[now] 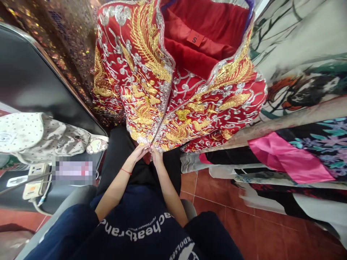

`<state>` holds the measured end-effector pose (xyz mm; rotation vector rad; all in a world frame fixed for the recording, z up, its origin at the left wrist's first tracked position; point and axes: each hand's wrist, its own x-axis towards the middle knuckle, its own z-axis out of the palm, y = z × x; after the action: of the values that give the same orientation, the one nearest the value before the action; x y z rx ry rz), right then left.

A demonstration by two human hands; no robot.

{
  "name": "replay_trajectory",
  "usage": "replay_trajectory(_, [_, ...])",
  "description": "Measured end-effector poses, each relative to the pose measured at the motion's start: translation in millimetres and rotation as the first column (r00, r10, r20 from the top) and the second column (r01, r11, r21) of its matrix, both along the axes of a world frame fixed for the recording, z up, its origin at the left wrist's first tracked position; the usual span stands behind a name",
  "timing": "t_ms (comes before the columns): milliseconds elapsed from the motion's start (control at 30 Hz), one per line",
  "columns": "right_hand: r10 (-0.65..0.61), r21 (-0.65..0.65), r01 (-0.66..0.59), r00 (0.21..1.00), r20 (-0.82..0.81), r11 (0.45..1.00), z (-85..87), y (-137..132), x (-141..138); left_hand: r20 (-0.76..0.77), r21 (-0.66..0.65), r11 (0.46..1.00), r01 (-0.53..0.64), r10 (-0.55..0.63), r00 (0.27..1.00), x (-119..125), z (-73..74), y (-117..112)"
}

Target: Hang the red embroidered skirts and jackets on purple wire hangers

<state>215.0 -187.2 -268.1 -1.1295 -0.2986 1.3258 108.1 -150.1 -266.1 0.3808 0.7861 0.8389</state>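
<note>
In front of me hangs a red jacket point(187, 119) covered in gold and silver embroidery, with a red size label point(195, 38) inside its neck. A purple hanger point(249, 14) shows at the neck opening. Its two front edges meet low down, over my lap. My left hand point(140, 152) pinches the hem at the bottom of the front edge, a red string round its wrist. Right beside it, my right hand point(156, 155) pinches the other side of the hem. The fingertips nearly touch; any small fastener between them cannot be made out.
To the left, a black chair point(35, 79) bears a dotted cloth bag point(62, 135), a power strip point(36, 182) and a blurred-out item point(73, 170). Sequinned fabric point(70, 47) hangs behind. Garments with a pink satin band point(287, 157) hang at right above the red tiled floor point(217, 206).
</note>
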Motion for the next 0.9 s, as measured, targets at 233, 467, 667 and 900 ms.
replay_trajectory(233, [0.03,-0.012,-0.03,0.999,0.011,0.999,-1.9,-1.7,0.3,0.001,-0.004,1.0,-0.019,0.019,1.0,-2.9,-4.3,-1.1])
replay_trajectory(467, [0.018,-0.017,-0.019,1.0,-0.015,1.0,-1.8,-2.7,0.2,-0.011,-0.04,0.998,-0.046,0.046,0.999,-2.4,-4.7,-2.3])
replay_trajectory(667, [0.013,-0.03,-0.015,0.998,-0.055,0.999,-2.4,-2.1,-0.7,-0.012,-0.047,0.998,-0.051,0.051,0.999,-2.1,-0.9,-1.7])
replay_trajectory(900, [-0.013,-0.036,0.009,0.994,-0.111,0.999,-3.4,-0.8,-0.8,-0.024,-0.043,0.997,-0.067,0.066,0.998,-0.3,0.5,-2.5])
